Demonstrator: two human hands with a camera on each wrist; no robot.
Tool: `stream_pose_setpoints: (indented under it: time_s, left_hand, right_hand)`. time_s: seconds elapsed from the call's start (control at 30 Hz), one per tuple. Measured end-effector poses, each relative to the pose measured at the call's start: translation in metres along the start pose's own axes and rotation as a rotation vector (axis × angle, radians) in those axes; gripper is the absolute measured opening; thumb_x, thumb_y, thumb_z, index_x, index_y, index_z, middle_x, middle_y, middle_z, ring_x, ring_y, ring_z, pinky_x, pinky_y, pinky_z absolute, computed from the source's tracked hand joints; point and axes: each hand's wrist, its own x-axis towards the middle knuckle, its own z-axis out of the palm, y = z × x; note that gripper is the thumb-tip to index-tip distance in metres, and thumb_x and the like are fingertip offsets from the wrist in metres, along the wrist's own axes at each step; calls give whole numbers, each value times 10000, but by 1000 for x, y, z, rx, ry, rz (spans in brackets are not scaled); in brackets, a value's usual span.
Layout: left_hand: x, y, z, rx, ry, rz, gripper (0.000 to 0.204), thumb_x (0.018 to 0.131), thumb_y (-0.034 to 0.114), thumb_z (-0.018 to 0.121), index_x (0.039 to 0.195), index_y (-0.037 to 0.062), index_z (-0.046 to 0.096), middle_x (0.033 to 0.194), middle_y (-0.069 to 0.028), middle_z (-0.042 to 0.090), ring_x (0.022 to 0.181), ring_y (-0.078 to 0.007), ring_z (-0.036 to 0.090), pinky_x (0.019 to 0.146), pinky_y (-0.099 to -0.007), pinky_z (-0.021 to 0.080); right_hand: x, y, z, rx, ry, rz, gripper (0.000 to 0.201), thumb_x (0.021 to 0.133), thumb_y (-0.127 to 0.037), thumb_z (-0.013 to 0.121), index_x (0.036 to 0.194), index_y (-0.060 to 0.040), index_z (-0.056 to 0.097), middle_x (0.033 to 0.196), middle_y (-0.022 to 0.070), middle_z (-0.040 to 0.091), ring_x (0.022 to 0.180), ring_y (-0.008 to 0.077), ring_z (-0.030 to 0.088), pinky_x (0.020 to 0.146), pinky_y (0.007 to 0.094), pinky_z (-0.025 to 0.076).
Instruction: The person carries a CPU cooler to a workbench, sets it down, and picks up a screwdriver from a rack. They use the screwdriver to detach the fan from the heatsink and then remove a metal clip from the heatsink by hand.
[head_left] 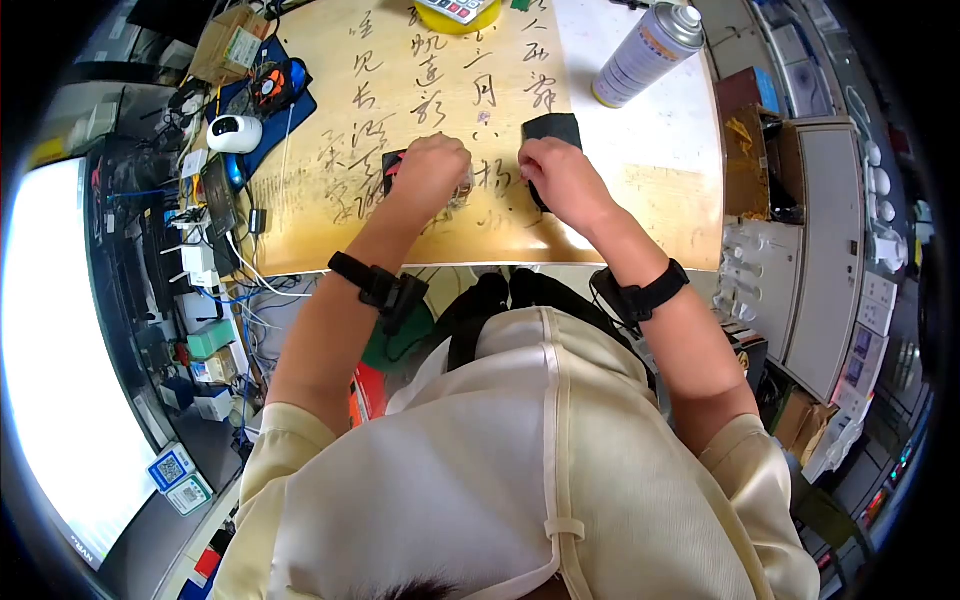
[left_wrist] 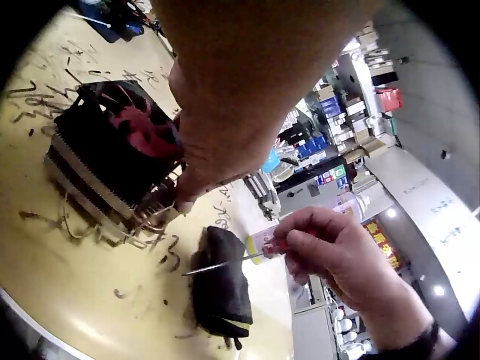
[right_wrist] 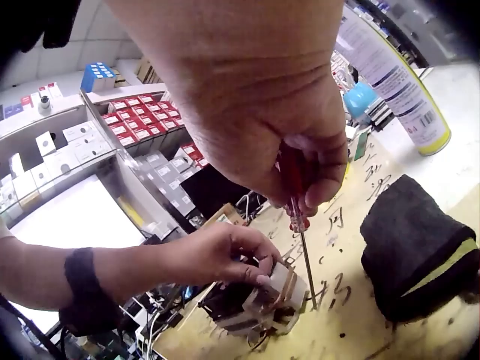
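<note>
A CPU cooler with a red fan (left_wrist: 142,133) and a metal fin stack (left_wrist: 94,184) stands on the table. My left hand (head_left: 432,172) grips it, with fingers and thumb on its edge; in the head view the hand covers most of it. In my right hand (head_left: 565,182) is a screwdriver with a red handle (right_wrist: 294,176), pinched between thumb and fingers. Its thin metal shaft (right_wrist: 307,262) points down at the tabletop, beside the cooler in the right wrist view. A folded black cloth (right_wrist: 412,240) with a yellow-green edge lies near the right hand.
Black brush characters cover the tan tabletop (head_left: 640,215). A spray can (head_left: 650,55) stands at the back right, and a calculator (head_left: 458,10) sits on something yellow at the far edge. Left are a white camera (head_left: 234,134), cables and a bright monitor (head_left: 70,370).
</note>
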Motion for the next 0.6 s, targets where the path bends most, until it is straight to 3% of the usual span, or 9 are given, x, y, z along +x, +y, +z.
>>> stream_pose_setpoints:
  time_s: [0.07, 0.17, 0.27, 0.33, 0.37, 0.4, 0.43, 0.47, 0.6]
  left_hand:
    - [2, -3, 4, 44, -20, 19, 97, 754, 85, 637, 777, 29, 561, 778, -125, 572, 772, -322, 556, 715, -399, 455]
    - [3, -2, -4, -333, 147, -116, 63, 819, 84, 583, 839, 27, 569, 843, -132, 606, 784, -329, 562, 709, -366, 461]
    - [-3, 1, -17, -325, 292, -458, 67, 863, 85, 549, 903, 33, 565, 936, -122, 624, 845, -319, 570, 757, -344, 456]
    - [-13, -4, -6, -188, 286, -448, 79, 876, 84, 534, 939, 44, 559, 974, -112, 620, 900, -309, 566, 840, -366, 425]
    - [-19, -7, 1, -117, 283, -447, 87, 883, 84, 527, 958, 49, 555, 992, -108, 618, 928, -304, 563, 882, -377, 409]
    - [-24, -5, 6, -127, 286, -447, 108, 890, 72, 505, 986, 60, 553, 1010, -96, 610, 959, -296, 547, 974, -449, 326]
    - [-26, -4, 11, -95, 306, -434, 113, 892, 71, 498, 992, 60, 548, 1000, -92, 608, 960, -294, 546, 984, -462, 311]
    - [-28, -4, 17, -65, 322, -421, 118, 893, 70, 491, 999, 60, 543, 990, -89, 606, 961, -293, 544, 994, -476, 296]
    - [-28, -3, 21, -63, 368, -425, 121, 895, 71, 482, 1001, 58, 539, 949, -75, 591, 956, -284, 543, 1004, -487, 284]
  right_hand:
    - [-1, 4, 4, 2, 9, -8, 72, 825, -63, 549, 863, -18, 589, 848, 181, 587, 805, 365, 586, 723, 413, 478]
    - [0, 7, 9, -1, 59, 33, 92, 819, -79, 539, 854, -15, 596, 848, 192, 603, 808, 373, 596, 725, 426, 486]
    - [7, 9, 20, 53, 48, 99, 121, 819, -104, 528, 848, -16, 606, 819, 204, 626, 786, 385, 609, 717, 450, 495]
    - [13, 10, 36, 123, 84, 59, 132, 829, -115, 515, 837, -25, 612, 748, 213, 632, 730, 394, 616, 693, 473, 498]
    - [15, 9, 43, 75, -38, 122, 169, 824, -158, 583, 941, -42, 620, 811, 196, 644, 776, 382, 622, 717, 455, 503]
    - [16, 6, 50, 31, -45, 86, 247, 808, -193, 625, 1018, -63, 609, 858, 184, 643, 808, 375, 622, 731, 445, 504]
    - [19, 2, 56, -14, -52, 52, 342, 793, -227, 666, 1095, -83, 597, 904, 173, 641, 840, 368, 622, 745, 435, 505]
    - [24, 1, 59, -17, -188, 120, 502, 758, -271, 714, 1207, -122, 549, 992, 149, 609, 891, 359, 613, 768, 419, 504]
    - [34, 4, 79, 30, -123, 17, 462, 761, -234, 704, 1180, -109, 556, 1012, 131, 577, 883, 343, 610, 757, 417, 510]
